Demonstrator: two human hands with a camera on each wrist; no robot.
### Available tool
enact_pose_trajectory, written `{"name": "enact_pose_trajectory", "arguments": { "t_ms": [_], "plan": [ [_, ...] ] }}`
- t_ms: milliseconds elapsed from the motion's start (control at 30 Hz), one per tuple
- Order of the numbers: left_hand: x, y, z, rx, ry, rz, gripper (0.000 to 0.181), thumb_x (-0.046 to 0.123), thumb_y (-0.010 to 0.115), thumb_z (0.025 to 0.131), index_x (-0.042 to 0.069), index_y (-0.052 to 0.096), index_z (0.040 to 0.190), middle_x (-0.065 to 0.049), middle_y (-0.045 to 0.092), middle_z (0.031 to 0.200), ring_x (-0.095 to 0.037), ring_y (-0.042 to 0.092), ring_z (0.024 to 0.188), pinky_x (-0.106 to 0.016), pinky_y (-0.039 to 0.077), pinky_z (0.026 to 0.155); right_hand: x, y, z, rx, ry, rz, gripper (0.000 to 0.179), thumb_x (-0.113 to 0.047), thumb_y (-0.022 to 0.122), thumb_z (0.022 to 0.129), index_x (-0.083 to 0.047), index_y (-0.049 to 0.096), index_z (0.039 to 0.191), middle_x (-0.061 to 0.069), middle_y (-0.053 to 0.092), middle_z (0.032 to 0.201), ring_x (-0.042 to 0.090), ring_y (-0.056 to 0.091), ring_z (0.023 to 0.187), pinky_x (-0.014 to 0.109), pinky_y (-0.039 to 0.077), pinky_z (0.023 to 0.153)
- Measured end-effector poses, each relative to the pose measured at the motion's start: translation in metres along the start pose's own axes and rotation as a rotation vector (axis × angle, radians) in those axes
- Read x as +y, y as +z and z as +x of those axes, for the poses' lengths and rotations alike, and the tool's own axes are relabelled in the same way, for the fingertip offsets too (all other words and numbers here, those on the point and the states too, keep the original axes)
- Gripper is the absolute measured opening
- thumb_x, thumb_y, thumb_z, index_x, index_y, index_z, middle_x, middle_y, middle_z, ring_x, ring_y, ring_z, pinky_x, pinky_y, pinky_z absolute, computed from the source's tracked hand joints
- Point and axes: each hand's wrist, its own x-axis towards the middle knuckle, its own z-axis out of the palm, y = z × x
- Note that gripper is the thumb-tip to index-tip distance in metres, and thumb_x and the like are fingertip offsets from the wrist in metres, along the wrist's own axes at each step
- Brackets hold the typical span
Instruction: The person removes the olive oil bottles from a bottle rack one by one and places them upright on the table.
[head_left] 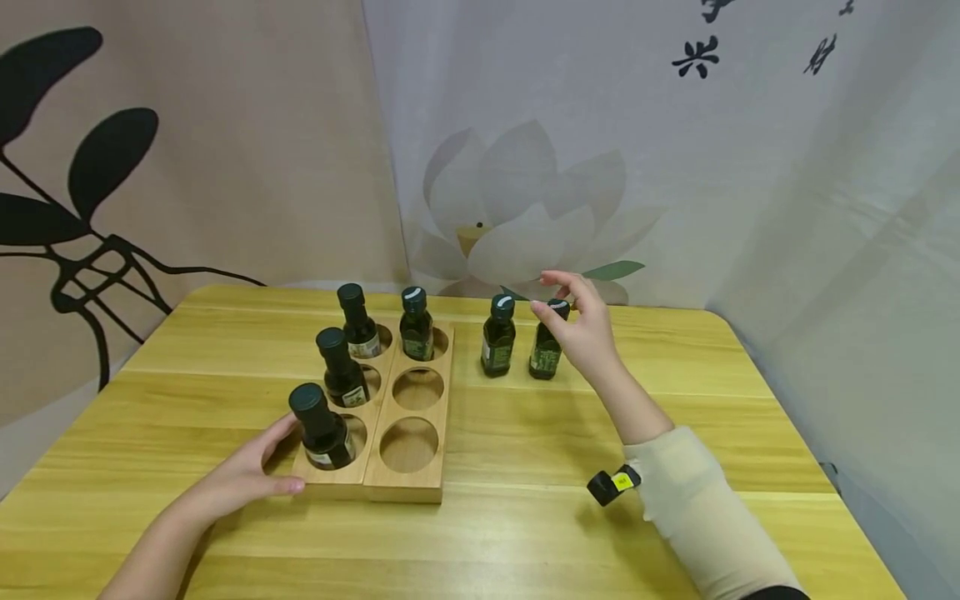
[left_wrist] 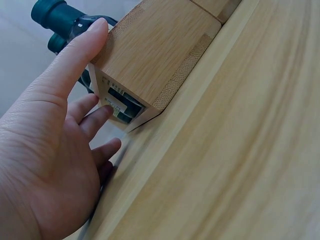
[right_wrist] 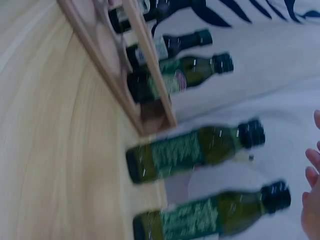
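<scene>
Just right of centre in the head view, the fingers (head_left: 566,280) of the right hand (head_left: 585,329) were held wide, with the cap of the right-hand green bottle (head_left: 545,354) showing between thumb and forefinger; the right wrist view showed a gap between hand and caps. That bottle stood upright, its long axis vertical and its cap pointing up; in the right wrist view it ran across the bottom of the frame, cap toward the right edge. Just to its left, near the frame's centre, a second green bottle (head_left: 497,346) stood alongside, also cap up. Left of centre, a wooden rack (head_left: 382,392) ran from near to far. A third green bottle (head_left: 416,333) stood upright in the far hole of its right row, and three dark bottles (head_left: 341,371) occupied the left row, caps upward. Toward the lower left, the left hand (head_left: 240,479) had its thumb at the rack's near corner, its other fingers loosely spread beside the rack. The bench (head_left: 525,533) filled the lower frame.
</scene>
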Motion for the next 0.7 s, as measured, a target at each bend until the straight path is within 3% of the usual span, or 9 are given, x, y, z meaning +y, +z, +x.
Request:
{"name": "enact_pose_trajectory", "arguments": {
  "t_ms": [100,267,400,533,700],
  "plan": [
    [0.000,0.000,0.000,0.000,0.005,0.005,0.094,0.014,0.075,0.080,-0.006,0.015,0.149,-0.038,0.018,0.147,-0.058,0.013,0.132,-0.073,0.014,0.097,-0.015,0.010,0.002,-0.019,-0.038,0.027,0.037,-0.011,0.072,0.087,-0.007,0.061,0.122,0.008,0.062,0.115,0.028,0.047,0.094,0.042,0.035,0.075],
    [0.001,0.001,0.001,0.001,0.003,-0.001,0.095,0.011,0.076,0.079,-0.008,0.015,0.149,-0.039,0.017,0.147,-0.060,0.011,0.131,-0.074,0.014,0.097,-0.036,0.030,0.007,-0.078,-0.101,0.062,0.037,-0.010,0.072,0.086,-0.006,0.061,0.122,0.009,0.063,0.114,0.032,0.046,0.092,0.038,0.033,0.072],
    [0.001,0.001,0.001,0.000,0.003,0.001,0.095,0.011,0.076,0.078,-0.007,0.015,0.149,-0.038,0.017,0.147,-0.059,0.011,0.131,-0.074,0.014,0.097,-0.045,0.047,0.010,-0.128,-0.113,0.091,0.038,-0.011,0.072,0.087,-0.006,0.060,0.123,0.005,0.062,0.113,0.030,0.046,0.089,0.040,0.035,0.069],
    [0.000,0.001,0.001,0.002,0.002,0.005,0.096,0.010,0.076,0.078,-0.008,0.015,0.149,-0.038,0.016,0.147,-0.060,0.010,0.131,-0.074,0.013,0.097,-0.048,0.064,0.013,-0.180,-0.072,0.101,0.039,-0.015,0.071,0.088,-0.008,0.060,0.125,0.001,0.061,0.113,0.021,0.046,0.087,0.037,0.036,0.063],
    [0.000,0.001,0.000,-0.001,-0.024,0.000,0.096,0.010,0.076,0.078,-0.009,0.014,0.148,-0.039,0.014,0.148,-0.060,0.008,0.132,-0.074,0.012,0.097,-0.048,0.083,0.016,-0.237,0.028,0.099,0.042,-0.022,0.069,0.090,-0.011,0.058,0.129,-0.001,0.060,0.118,0.023,0.050,0.090,0.031,0.040,0.064]
  ]
}}
